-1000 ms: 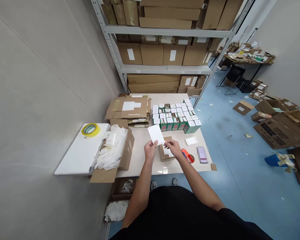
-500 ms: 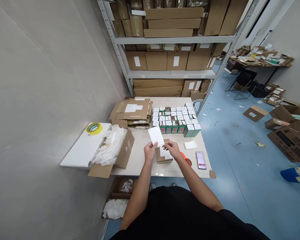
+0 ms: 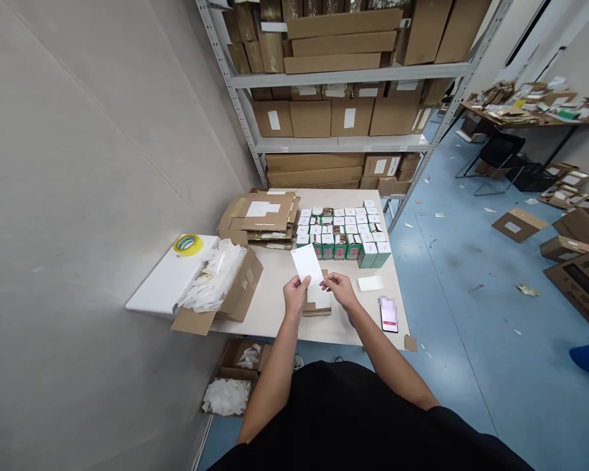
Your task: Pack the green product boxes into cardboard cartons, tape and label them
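Observation:
My left hand (image 3: 296,296) pinches the lower edge of a white paper sheet (image 3: 305,263), thumb on top. At the sheet's lower right corner, the fingertips of my right hand (image 3: 338,289) are closed together and seem to grip it. Small faint print shows near the sheet's upper edge. Below both hands lies a small flat cardboard box (image 3: 317,312) with white paper on top, partly covered by the hands. Behind the sheet stand rows of green and white small boxes (image 3: 368,255), some with open tops.
A phone (image 3: 389,315) and a white card stack (image 3: 370,283) lie to the right. At left are an open carton (image 3: 245,288) of white plastic bags, a yellow tape roll (image 3: 187,244) and stacked flattened cardboard (image 3: 262,222). A loaded metal shelf (image 3: 343,144) stands behind the table.
The view has shifted slightly. Both hands stay at the sheet, almost unmoved. The orange tape roll seen earlier beside my right forearm is now hidden.

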`<state>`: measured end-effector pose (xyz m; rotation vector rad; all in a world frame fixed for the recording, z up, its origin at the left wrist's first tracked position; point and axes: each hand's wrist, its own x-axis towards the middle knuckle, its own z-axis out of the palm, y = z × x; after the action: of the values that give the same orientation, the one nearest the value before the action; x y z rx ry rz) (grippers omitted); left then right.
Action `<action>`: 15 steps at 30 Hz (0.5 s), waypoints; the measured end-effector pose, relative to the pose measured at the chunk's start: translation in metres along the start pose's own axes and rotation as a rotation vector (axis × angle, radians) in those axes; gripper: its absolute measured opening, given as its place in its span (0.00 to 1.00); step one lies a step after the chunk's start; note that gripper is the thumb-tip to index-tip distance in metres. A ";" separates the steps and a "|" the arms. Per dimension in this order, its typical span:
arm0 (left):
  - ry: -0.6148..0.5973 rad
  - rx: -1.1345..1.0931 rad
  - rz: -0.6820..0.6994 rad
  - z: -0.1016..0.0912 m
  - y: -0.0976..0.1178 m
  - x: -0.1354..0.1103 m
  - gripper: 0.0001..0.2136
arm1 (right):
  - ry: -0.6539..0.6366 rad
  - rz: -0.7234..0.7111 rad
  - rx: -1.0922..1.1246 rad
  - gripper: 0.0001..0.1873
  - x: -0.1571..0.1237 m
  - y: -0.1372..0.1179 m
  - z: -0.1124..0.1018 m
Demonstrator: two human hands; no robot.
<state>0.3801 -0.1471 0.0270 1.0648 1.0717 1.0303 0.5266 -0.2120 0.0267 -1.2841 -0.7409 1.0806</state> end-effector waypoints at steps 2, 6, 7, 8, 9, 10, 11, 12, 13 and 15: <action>0.066 0.038 0.033 0.005 -0.001 -0.002 0.22 | -0.016 -0.016 0.004 0.14 -0.002 -0.001 -0.006; 0.144 0.178 0.243 0.014 0.005 -0.008 0.25 | -0.053 -0.060 -0.012 0.16 -0.006 -0.004 -0.017; 0.061 0.200 0.264 0.016 0.008 -0.010 0.20 | -0.061 -0.077 -0.022 0.17 -0.007 -0.005 -0.019; -0.047 0.214 0.265 0.018 0.010 -0.011 0.15 | -0.071 -0.096 -0.032 0.17 -0.008 -0.007 -0.022; -0.153 0.224 0.255 0.021 0.013 -0.012 0.11 | -0.083 -0.117 -0.041 0.18 -0.009 -0.008 -0.025; -0.232 0.232 0.243 0.024 0.015 -0.014 0.09 | -0.095 -0.137 -0.050 0.18 -0.011 -0.010 -0.027; -0.279 0.237 0.232 0.027 0.017 -0.016 0.09 | -0.107 -0.152 -0.060 0.18 -0.012 -0.011 -0.030; -0.297 0.239 0.220 0.030 0.018 -0.017 0.09 | -0.114 -0.164 -0.072 0.18 -0.014 -0.012 -0.032; -0.301 0.239 0.203 0.033 0.018 -0.019 0.10 | -0.116 -0.174 -0.085 0.18 -0.015 -0.014 -0.034; -0.306 0.239 0.154 0.038 0.018 -0.022 0.13 | -0.109 -0.187 -0.114 0.17 -0.018 -0.016 -0.039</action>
<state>0.4111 -0.1710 0.0537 1.4667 0.8864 0.8374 0.5584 -0.2427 0.0376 -1.2316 -0.9973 0.9732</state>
